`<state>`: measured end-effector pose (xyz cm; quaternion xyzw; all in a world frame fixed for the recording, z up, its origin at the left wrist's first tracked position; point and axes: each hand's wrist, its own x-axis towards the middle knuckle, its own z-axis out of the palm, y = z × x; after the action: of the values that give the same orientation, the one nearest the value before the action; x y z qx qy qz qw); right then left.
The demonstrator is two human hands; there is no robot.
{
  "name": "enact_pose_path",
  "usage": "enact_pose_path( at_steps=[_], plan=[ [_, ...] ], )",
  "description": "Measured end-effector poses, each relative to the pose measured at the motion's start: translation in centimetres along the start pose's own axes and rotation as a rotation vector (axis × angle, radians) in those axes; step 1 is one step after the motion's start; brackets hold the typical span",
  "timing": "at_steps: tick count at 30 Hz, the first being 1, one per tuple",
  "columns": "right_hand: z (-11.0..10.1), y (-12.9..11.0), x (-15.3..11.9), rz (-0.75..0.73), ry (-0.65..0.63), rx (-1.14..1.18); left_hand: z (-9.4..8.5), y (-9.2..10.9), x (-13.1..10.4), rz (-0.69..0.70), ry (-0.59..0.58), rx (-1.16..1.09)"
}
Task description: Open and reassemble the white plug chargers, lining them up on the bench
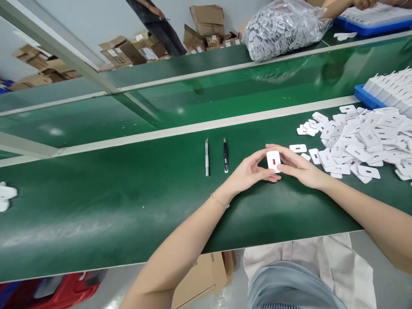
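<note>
Between my two hands a small white plate (273, 159) with a red mark at its centre is held upright. My left hand (252, 170) grips its left and lower side, and my right hand (294, 166) grips the right side with the thumb on its front. Left of my hands, a silver pen-like knife (207, 158) and black tweezers (225, 155) lie side by side on the green table (112, 193). Just right of my right hand is a large heap of white plates (363, 139) with slots, some lying loose at its edge.
A blue tray (368, 96) with stacked white trays stands at the right. Behind the bench, a clear bag (286, 32) of white pieces sits near another person's arms (341, 6). Cardboard boxes (124, 51) and a standing person are farther back. White pieces (7, 195) lie far left.
</note>
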<state>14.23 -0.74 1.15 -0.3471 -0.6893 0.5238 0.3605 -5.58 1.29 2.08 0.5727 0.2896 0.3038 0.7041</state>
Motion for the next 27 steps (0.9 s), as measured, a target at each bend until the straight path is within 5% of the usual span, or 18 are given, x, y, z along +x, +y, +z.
enact_pose_path(
  at_steps=[8,15,18,22,27],
  plan=[
    [0.1,-0.6,-0.1,-0.071,-0.015,-0.175,0.5,0.4,-0.2,0.046,0.040,0.086],
    [0.2,-0.3,-0.1,-0.117,0.011,-0.086,0.6,-0.2,0.0,0.062,0.049,0.068],
    [0.6,-0.2,-0.2,-0.130,0.045,-0.166,0.8,-0.3,-0.1,0.095,0.135,0.142],
    [0.8,-0.3,-0.3,-0.142,0.019,-0.230,1.4,-0.7,-0.6,0.353,0.322,0.419],
    [-0.4,-0.3,0.0,-0.071,-0.005,0.118,1.8,-0.7,-1.5,0.748,0.244,0.525]
  ],
)
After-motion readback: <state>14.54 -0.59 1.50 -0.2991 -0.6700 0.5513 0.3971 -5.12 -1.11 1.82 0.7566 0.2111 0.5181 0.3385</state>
